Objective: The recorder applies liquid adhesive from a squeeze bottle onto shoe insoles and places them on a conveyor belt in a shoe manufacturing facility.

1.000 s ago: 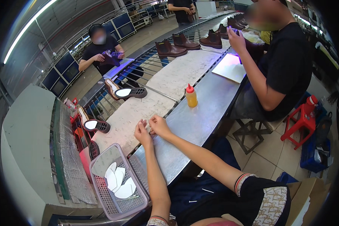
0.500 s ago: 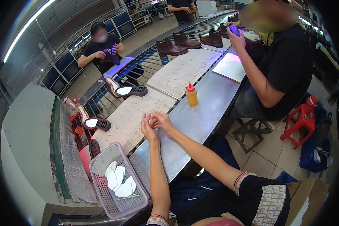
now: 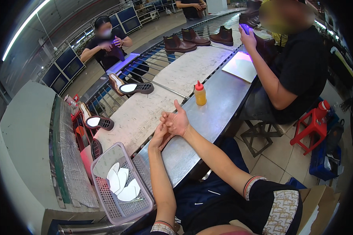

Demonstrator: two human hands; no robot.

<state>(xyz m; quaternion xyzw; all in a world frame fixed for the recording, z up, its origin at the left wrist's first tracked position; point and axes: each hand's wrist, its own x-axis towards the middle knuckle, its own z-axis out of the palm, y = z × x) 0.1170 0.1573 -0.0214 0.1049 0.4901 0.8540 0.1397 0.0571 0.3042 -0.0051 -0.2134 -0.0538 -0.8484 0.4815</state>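
My two hands meet above the near metal edge of the work line, their curled fingers clasped against each other. My left hand (image 3: 159,137) is closed and lies lower, partly behind the other. My right hand (image 3: 178,123) has its thumb raised and its fingers folded in against the left one. No object shows in either hand. Just beyond them to the right, a squeeze bottle (image 3: 200,96) with yellow liquid and a red nozzle cap stands upright on the metal ledge. Left of my forearms sits a lilac plastic basket (image 3: 148,205) with several white cut-out pieces (image 3: 122,178).
Shoe soles with white pads (image 3: 136,88) lie along the pale belt (image 3: 176,80). Brown ankle boots (image 3: 179,44) stand farther back by the rollers. A co-worker (image 3: 298,66) sits at right beside a white board (image 3: 239,67); another person (image 3: 106,47) works across the line.
My clasped hands have shifted slightly right, and my right thumb now points up. The co-worker across the line has moved their hands over the dark item there.
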